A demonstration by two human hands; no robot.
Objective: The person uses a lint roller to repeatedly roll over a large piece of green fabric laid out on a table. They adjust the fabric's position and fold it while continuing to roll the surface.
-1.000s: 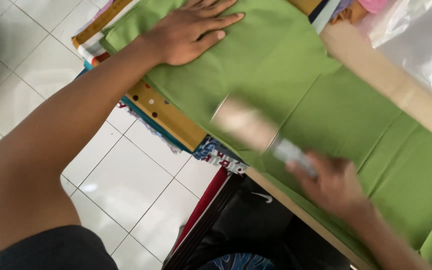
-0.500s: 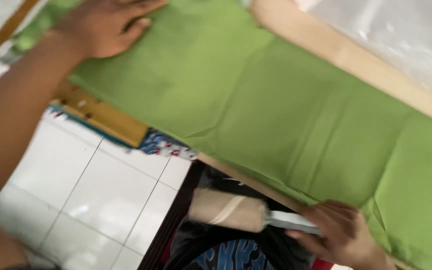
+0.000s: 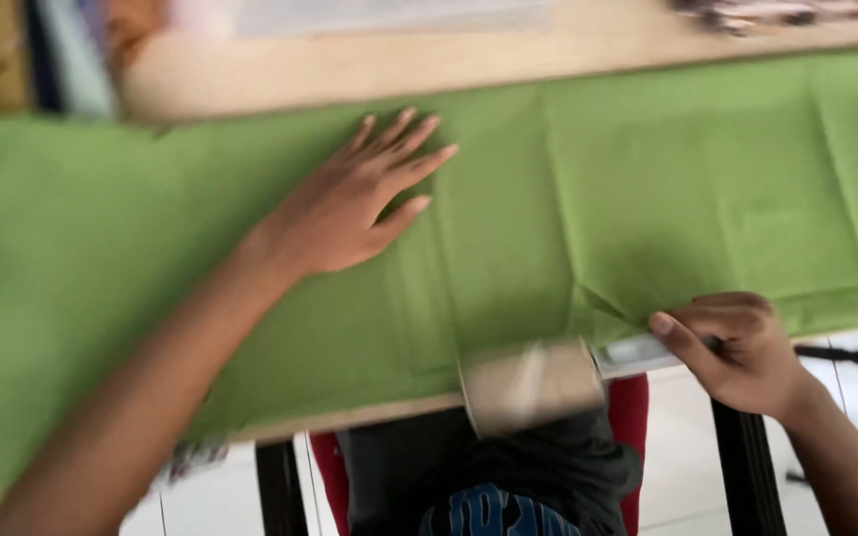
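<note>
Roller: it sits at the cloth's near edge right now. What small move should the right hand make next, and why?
Probably push the roller forward onto the green cloth. The right hand grips its handle at the near table edge, the left hand lies flat pinning the cloth, and creases show just ahead of the roller.

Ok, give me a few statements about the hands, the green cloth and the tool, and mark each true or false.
1. The left hand lies flat on the green cloth, fingers spread. True.
2. The right hand is empty. False: it grips the handle of a roller-like tool.
3. The tool's blurred beige head sits at the near table edge. True.
4. The cloth is red. False: it is green.
5. Both hands hold the tool. False: only the right does.
</note>
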